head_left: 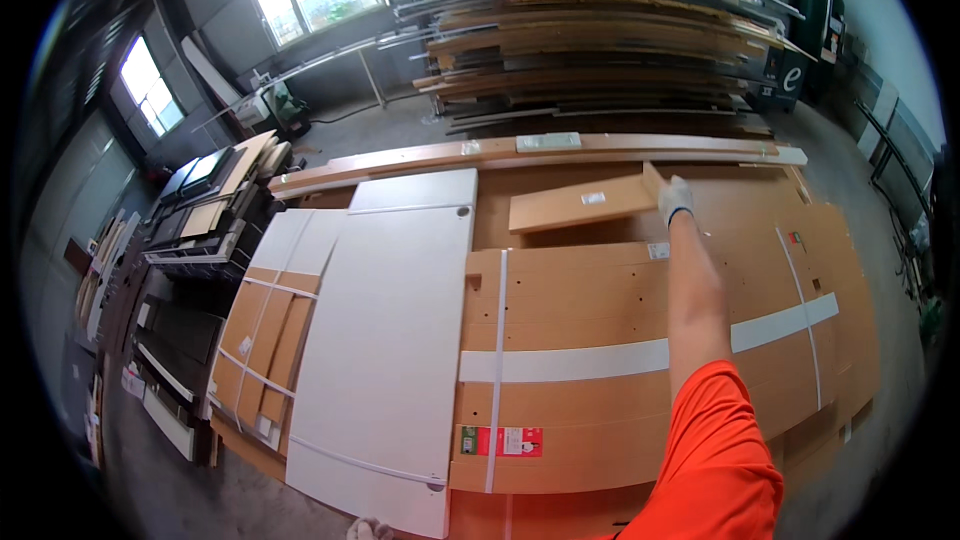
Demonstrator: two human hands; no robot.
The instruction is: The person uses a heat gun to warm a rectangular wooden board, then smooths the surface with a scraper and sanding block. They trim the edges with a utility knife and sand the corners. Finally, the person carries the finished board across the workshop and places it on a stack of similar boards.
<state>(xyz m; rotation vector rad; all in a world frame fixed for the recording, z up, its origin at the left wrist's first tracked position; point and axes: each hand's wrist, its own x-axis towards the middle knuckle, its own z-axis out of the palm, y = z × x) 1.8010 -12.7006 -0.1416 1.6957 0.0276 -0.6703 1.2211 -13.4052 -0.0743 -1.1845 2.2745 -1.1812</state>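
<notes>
My right hand (676, 197), in a pale work glove, reaches far out over the stack and grips the right end of a short wood-coloured board (570, 204). A small upright piece stands at that end, and the board carries a white label. Its near edge casts a shadow on the panels beneath. At the bottom of the picture my left hand (370, 529), also gloved, is beside the near edge of a long white panel (390, 340); its fingers are mostly cut off by the frame. Right of the white panel lies a strapped bundle of wood-coloured panels (580, 310).
A strapped white-and-brown bundle (265, 325) lies left of the white panel. Long boards (400, 160) run along the far edge of the stack. Beyond is a tall rack of planks (600, 40). Dark panels (210, 190) are piled on the left, and a green machine (818, 20) stands far right.
</notes>
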